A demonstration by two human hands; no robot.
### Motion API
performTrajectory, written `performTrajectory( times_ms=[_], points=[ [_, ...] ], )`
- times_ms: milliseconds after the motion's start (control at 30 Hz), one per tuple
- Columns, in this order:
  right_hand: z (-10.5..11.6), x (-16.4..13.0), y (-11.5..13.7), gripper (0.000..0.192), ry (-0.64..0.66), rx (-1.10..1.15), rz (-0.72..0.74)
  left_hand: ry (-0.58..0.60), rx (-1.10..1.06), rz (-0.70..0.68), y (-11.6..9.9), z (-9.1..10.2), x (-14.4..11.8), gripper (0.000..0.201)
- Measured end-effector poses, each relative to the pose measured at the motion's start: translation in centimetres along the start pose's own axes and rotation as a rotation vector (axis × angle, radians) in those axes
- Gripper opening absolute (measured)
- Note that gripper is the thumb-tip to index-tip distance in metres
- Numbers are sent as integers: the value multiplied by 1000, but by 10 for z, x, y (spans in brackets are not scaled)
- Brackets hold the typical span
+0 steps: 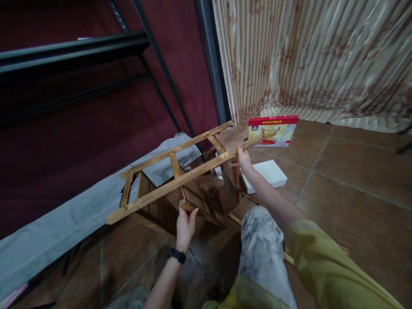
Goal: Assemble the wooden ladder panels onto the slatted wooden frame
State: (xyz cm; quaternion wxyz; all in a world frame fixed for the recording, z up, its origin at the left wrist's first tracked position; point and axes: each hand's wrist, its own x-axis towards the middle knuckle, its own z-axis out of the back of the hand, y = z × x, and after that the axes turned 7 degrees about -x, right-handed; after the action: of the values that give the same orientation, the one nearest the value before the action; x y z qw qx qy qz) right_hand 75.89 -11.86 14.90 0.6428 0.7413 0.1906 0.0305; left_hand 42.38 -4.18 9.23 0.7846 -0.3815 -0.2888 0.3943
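A wooden slatted rack point(180, 176) lies tipped on its side on the tiled floor, its long rails running from lower left to upper right. My left hand point(186, 226), with a black watch on the wrist, grips the lower edge of one of its box-like shelves. My right hand point(243, 159) is stretched out and closed around the near long rail close to its far end. My knee point(262, 240) in pale mottled trousers is between my arms.
A red and yellow carton point(273, 131) stands against a striped curtain point(309, 60). A white foam block point(267, 174) lies on the tiles behind the rack. A black metal shelf frame point(74, 47) and grey cloth point(64, 214) are on the left.
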Motion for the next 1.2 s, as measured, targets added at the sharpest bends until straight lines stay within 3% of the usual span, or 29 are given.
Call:
performTrajectory(
  times_ms=[233,567,1200],
  points=[
    [3,-3,5,20,34,26,16,59,-180,-63,-2,-20,5,38],
    [1,-4,-1,18,23,5,-4,121,-147,-95,-10,-31,4,42],
    [0,-6,0,20,38,-3,19,146,-129,-53,-4,-21,2,43]
  ],
)
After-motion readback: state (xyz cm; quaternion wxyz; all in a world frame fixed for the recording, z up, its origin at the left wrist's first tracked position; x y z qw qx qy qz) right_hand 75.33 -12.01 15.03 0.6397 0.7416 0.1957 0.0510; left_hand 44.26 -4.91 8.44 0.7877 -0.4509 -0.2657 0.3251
